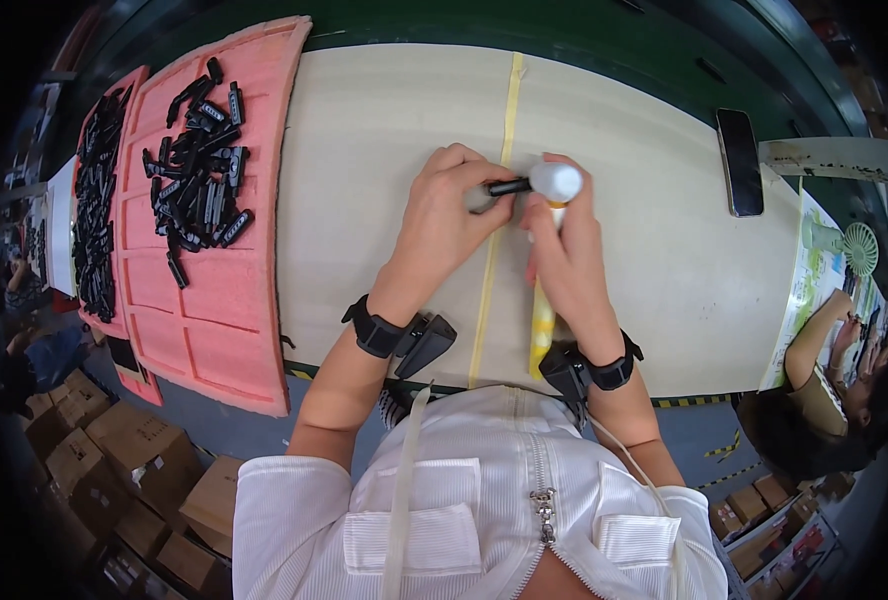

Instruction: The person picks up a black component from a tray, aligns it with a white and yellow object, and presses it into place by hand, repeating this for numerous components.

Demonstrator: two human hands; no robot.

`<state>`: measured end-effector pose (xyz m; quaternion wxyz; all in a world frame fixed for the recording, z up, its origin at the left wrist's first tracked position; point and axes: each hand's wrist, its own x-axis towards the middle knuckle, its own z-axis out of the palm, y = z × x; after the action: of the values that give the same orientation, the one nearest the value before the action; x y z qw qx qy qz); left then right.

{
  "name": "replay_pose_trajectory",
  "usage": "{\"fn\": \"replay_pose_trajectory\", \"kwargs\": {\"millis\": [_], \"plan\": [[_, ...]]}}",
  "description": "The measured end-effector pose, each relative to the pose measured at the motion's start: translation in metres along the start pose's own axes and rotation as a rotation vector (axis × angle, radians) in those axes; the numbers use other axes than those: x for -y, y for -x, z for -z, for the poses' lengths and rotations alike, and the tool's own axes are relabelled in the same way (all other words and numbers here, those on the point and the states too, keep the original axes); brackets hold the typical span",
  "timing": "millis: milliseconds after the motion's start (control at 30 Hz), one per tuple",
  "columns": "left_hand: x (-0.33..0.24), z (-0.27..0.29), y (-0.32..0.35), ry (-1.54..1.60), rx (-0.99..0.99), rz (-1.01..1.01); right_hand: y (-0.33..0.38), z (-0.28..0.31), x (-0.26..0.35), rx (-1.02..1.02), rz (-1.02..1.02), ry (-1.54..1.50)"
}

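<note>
Between my left thumb and fingers is a small black plastic part (510, 186), held nearly level over the table. My left hand (449, 205) is closed round it. A pale grey patch beside its fingertips is too unclear to name. My right hand (567, 245) is wrapped round a mallet with a white round head (555, 182) and a yellow handle (542, 335), which runs down toward the table's front edge. The mallet head is somewhat blurred and sits right at the tip of the black part; whether they touch, I cannot tell.
Pink foam trays (204, 330) on the left hold a heap of black plastic parts (199, 170) and more of them farther left. Yellow tape (496, 270) crosses the pale table (384, 100). A phone (740, 162) lies at right, near a small green fan (860, 248) and another person (814, 390).
</note>
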<state>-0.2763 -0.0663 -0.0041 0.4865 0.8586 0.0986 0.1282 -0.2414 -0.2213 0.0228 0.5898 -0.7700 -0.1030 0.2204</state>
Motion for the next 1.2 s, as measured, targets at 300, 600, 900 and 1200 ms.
{"fn": "replay_pose_trajectory", "kwargs": {"millis": [300, 600, 900, 1200], "plan": [[-0.017, 0.002, 0.007, 0.531, 0.132, 0.228, -0.005, 0.013, -0.002, -0.141, -0.011, -0.263], [-0.006, -0.002, 0.013, 0.735, 0.133, 0.26, -0.003, 0.007, -0.004, -0.115, 0.08, -0.277], [-0.005, 0.004, 0.013, 0.318, 0.05, 0.053, -0.003, 0.012, 0.001, -0.117, 0.01, -0.194], [0.009, 0.006, 0.009, -0.12, -0.089, -0.115, 0.006, 0.006, 0.011, 0.049, 0.095, -0.115]]}}
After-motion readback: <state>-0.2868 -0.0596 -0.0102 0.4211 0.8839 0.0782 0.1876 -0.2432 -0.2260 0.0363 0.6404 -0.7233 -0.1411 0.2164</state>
